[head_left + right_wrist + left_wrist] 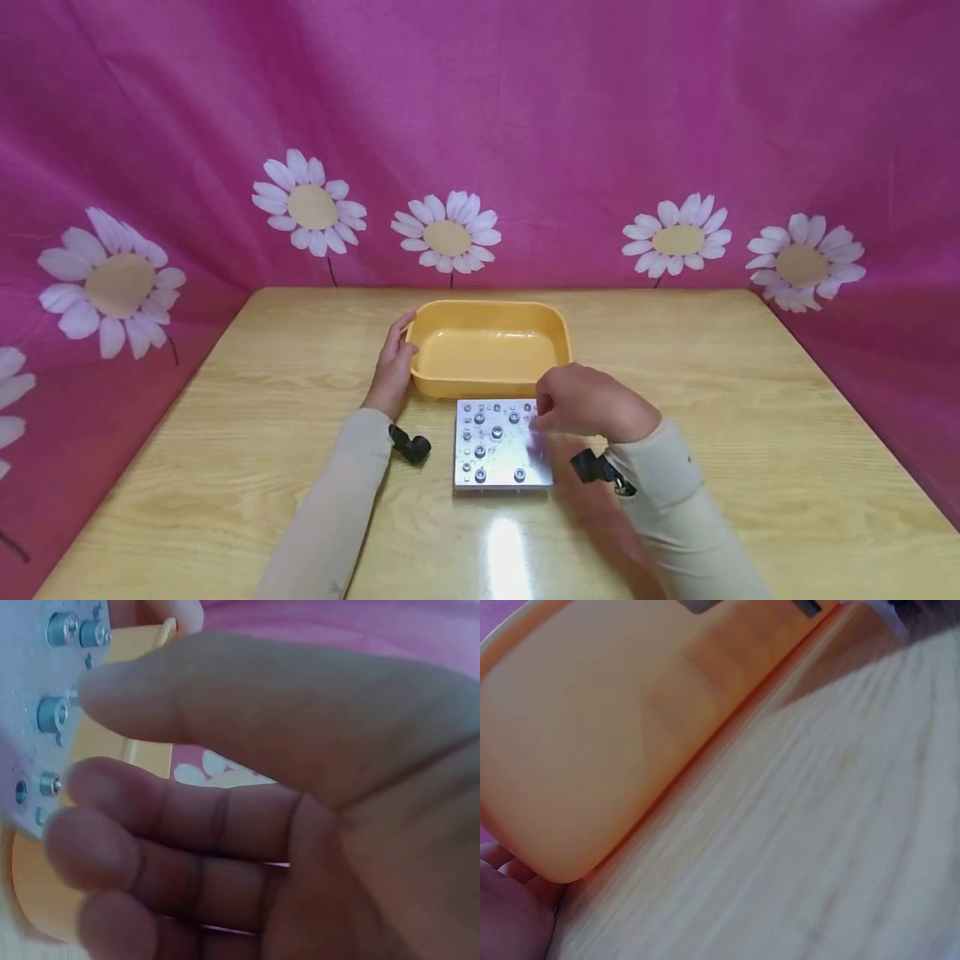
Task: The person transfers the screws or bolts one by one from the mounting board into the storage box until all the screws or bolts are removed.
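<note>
My left hand [392, 367] grips the left end of a yellow rectangular basin [487, 388], fingers along the outside wall and thumb at the rim. In the left wrist view, the fingers [514, 870] reach behind the basin's rounded corner. Just in front of the basin stands a square metal plate [517, 454] fitted with several socket-head screws [54, 716] of different sizes. Over the plate's upper right corner is my right hand [592, 404], its fingers bent. Its thumb tip lies right at a small screw [73, 694]; I cannot tell whether it is pinched.
The wooden table [750, 433] extends around the basin and plate. Behind and beside it hangs a pink cloth [555, 125] with white daisies. Dark camera mounts [410, 446] sit on both wrists, over pale sleeves [330, 500].
</note>
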`<control>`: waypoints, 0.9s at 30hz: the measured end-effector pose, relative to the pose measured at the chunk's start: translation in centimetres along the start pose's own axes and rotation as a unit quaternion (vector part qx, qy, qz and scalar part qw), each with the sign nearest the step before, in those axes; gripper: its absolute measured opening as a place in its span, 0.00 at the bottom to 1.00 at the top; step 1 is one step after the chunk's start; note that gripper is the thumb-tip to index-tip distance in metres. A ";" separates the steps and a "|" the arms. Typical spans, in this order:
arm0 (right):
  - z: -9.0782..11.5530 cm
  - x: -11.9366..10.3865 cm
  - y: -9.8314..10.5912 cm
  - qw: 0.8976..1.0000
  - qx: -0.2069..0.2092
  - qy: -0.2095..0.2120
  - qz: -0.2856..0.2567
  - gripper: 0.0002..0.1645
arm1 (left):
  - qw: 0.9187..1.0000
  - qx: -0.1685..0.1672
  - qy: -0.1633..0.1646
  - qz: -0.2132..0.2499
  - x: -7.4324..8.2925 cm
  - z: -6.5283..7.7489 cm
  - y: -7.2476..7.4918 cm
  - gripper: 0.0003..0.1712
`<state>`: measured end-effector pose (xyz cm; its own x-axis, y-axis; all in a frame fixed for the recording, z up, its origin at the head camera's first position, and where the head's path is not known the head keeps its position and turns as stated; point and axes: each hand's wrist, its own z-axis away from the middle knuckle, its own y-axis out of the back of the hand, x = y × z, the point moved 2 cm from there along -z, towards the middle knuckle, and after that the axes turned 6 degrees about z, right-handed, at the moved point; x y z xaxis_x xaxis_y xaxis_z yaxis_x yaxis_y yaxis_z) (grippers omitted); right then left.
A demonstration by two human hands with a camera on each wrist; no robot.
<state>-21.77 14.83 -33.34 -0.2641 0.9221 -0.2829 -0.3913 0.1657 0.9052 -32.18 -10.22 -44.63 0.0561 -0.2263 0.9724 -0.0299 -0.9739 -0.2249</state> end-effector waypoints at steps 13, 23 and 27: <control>0.7 -1.4 -1.7 0.998 -0.027 -0.004 0.051 0.09 | 1.000 0.001 0.006 0.000 -0.2 0.1 0.1 0.34; 0.6 -1.6 -2.2 0.996 -0.009 -0.010 0.086 0.12 | 1.000 -0.004 0.005 0.020 -0.1 0.0 0.0 0.34; 0.5 -1.7 -2.5 0.996 -0.010 -0.015 0.088 0.12 | 1.000 -0.003 0.008 0.023 -0.2 0.0 0.0 0.34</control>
<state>-19.95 13.04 -34.93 -0.3034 0.9465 -0.1103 -0.3586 -0.0062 0.9335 -32.18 -10.22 -44.79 0.0377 -0.2699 0.9621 -0.0371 -0.9625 -0.2686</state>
